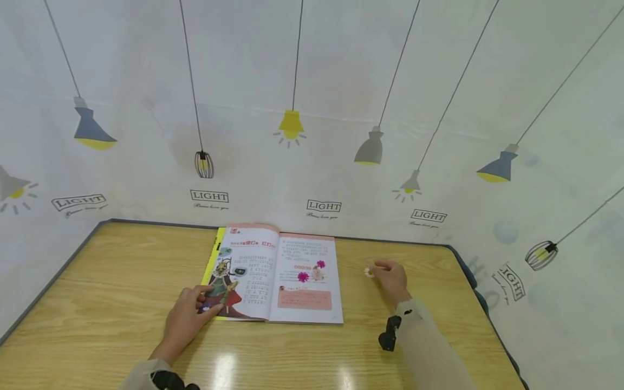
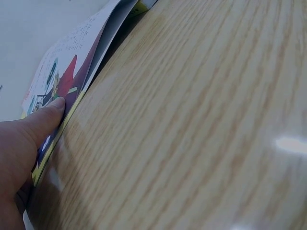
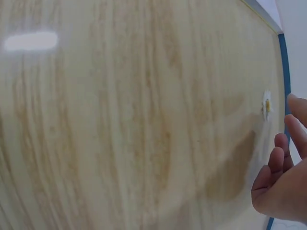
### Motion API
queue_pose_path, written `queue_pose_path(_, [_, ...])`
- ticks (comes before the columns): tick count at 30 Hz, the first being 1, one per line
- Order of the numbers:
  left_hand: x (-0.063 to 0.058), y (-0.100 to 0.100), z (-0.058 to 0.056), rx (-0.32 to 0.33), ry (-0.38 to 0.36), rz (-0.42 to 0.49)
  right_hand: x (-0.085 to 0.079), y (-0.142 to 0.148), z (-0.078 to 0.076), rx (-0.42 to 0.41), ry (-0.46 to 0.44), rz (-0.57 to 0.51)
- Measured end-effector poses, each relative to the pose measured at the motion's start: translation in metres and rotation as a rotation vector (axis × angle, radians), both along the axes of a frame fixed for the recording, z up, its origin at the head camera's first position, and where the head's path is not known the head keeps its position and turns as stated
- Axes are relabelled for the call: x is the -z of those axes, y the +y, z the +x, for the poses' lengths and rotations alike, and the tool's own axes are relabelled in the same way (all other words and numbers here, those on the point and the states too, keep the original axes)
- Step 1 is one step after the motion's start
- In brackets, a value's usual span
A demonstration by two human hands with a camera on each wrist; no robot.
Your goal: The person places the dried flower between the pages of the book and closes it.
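Note:
An open book [image 1: 307, 260] with printed pages lies on the wooden table. My left hand [image 1: 187, 317] rests at its lower left edge. Thumb and index finger lie on the illustrated left page, and the left wrist view shows the thumb [image 2: 50, 117] touching the page near its corner. To the right of the book is a small white flower [image 1: 369, 272] with a yellow centre. My right hand [image 1: 392, 279] is right beside this flower. In the right wrist view, a small gap separates the fingertips from the flower [image 3: 267, 105], and the other fingers are loosely bent.
Two magenta flowers [image 1: 303, 277] show on the right page; whether they are loose or printed I cannot tell. The wooden table [image 1: 122, 281] has a dark blue edge trim. Behind it stands a pale wall covering [image 1: 244, 65] printed with hanging lamps.

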State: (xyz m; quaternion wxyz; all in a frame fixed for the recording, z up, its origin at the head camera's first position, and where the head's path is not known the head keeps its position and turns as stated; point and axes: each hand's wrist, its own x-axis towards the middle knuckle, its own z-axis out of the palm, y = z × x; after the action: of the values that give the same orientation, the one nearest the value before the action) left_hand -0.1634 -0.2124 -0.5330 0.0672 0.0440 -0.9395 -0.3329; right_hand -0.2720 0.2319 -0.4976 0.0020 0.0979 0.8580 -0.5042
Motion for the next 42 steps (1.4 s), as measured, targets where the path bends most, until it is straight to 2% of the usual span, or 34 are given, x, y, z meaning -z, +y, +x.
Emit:
queue_pose_path(7, [-0.001,0.001,-0.001,0.005,-0.006,-0.006,0.016,0.005,0.0,0.035,0.019,0.008])
queue_pose_path(15, [-0.002,0.003,0.0,0.002,-0.016,0.002,0.025,0.003,0.002,0.082,0.039,0.051])
queue_pose_path(21, [-0.002,0.003,0.0,0.001,-0.008,0.006,0.025,-0.003,0.003,0.122,0.086,0.109])
queue_pose_path(29, [-0.003,0.002,0.002,0.002,-0.008,0.015,0.024,-0.007,0.003,0.147,0.076,0.149])
queue_pose_path(42, [-0.002,0.0,0.001,0.002,-0.016,0.014,0.023,-0.007,0.001,0.115,0.041,0.162])
